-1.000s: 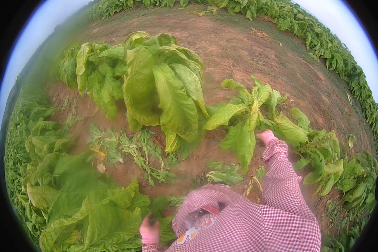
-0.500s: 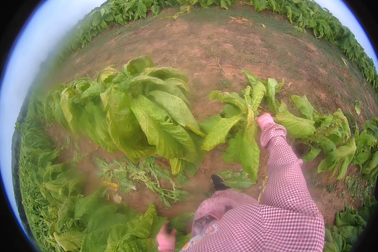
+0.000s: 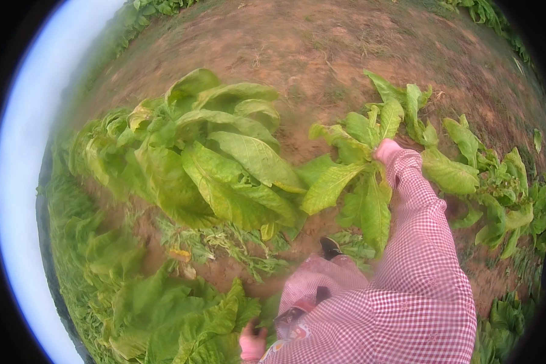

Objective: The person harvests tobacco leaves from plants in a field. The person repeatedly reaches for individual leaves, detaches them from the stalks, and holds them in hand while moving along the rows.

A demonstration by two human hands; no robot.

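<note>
My right hand (image 3: pixel 387 149), in pink, reaches out at the crown of a broad-leaved green plant (image 3: pixel 370 200) that looks like tobacco. Leaves stand right around that hand, and its fingers are hidden, so I cannot tell whether they grip a stalk. Low in the picture, beside my body, my left hand (image 3: pixel 252 341) hangs near the leaves at the bottom left. It wears pink with darker fingertips showing, slightly curled and apart, with nothing visible in them. To the left of the reached plant stands a larger, fuller plant (image 3: pixel 230 158) with yellowing leaf edges.
Wilted stems and leaves (image 3: pixel 236 246) lie on the brown soil (image 3: pixel 309 42) between the rows. More leafy plants (image 3: pixel 164 315) crowd the lower left, and others (image 3: pixel 497 188) stretch off to the right. A dark shoe (image 3: pixel 330 247) shows below the reached plant.
The whole view has shifted and tilted, with the plants lying a little further right. My right hand stays at the same plant's crown; my left hand remains low beside my body.
</note>
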